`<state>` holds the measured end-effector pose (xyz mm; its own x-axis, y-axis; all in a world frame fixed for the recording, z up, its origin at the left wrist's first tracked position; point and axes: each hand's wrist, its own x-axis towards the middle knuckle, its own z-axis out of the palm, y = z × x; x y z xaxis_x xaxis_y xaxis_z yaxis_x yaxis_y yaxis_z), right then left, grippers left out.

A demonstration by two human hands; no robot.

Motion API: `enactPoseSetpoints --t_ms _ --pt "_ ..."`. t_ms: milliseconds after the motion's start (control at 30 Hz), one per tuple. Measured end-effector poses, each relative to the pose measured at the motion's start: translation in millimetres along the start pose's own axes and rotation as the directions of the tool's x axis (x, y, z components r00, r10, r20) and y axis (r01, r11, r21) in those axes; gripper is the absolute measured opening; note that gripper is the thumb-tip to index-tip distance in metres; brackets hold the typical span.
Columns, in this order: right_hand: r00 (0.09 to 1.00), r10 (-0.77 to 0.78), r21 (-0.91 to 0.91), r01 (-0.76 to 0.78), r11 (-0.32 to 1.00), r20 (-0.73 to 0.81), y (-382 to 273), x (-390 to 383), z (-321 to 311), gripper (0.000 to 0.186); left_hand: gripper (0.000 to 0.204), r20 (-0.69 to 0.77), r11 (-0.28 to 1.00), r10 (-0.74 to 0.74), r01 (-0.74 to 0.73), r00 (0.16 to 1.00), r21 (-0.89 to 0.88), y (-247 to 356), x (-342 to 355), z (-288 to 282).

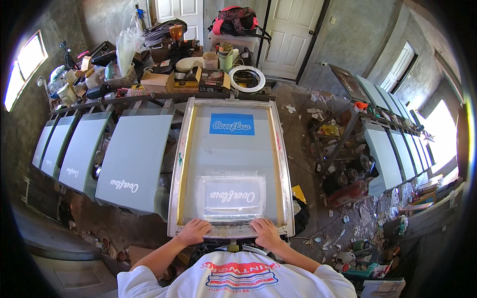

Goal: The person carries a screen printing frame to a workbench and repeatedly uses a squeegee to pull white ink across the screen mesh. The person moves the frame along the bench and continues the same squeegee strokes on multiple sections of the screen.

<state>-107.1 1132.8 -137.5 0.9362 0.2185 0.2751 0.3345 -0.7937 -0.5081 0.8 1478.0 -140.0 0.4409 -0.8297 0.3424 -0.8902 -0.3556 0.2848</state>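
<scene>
Silver metal edges a large rectangular frame [284, 191] that lies in the middle of the view, directly before the person, its long sides running away from them. Pale mesh [228, 156] fills it, lined by yellowish strips along the inner sides. On the mesh, near the far end, sits a blue patch [232, 124] with script lettering; near the close end is a clear-bordered panel bearing white script [229, 194], upside down to the wearer. The left hand [195, 231] lies at the near edge of the frame, toward its left corner, fingers bent over the rim; the right hand [266, 232] mirrors it toward the right corner. Whether they grip the rim or only rest on it cannot be told. Below them spreads the person's white shirt [238, 263], printed in red and blue. To the left stand pale green boards [136, 154] in a fanned row, three or more carrying white script at their near ends. More boards [382, 154] line the right side. Beyond the frame, a cluttered bench holds a white ring light [247, 90] and a cardboard box [157, 82]. Scraps litter the floor [310, 226] at right.
</scene>
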Motion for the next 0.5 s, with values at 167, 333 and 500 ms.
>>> enactPoseSetpoints --t_ms 167,333,500 --pt "0.988 -0.094 0.072 0.086 0.994 0.121 20 -23 -9 0.06 0.043 -0.417 0.879 -0.364 0.456 0.833 0.142 -32 -38 -4" --pt "0.835 0.411 0.07 -0.415 0.907 -0.367 76 -40 -11 0.044 0.03 -0.356 0.409 -0.886 0.864 0.298 -0.293 -68 -69 6" --pt "0.629 0.631 0.098 -0.669 0.737 -0.454 127 -46 -3 0.031 0.041 -0.037 0.12 -0.992 0.822 0.12 -0.556 -79 -79 20"
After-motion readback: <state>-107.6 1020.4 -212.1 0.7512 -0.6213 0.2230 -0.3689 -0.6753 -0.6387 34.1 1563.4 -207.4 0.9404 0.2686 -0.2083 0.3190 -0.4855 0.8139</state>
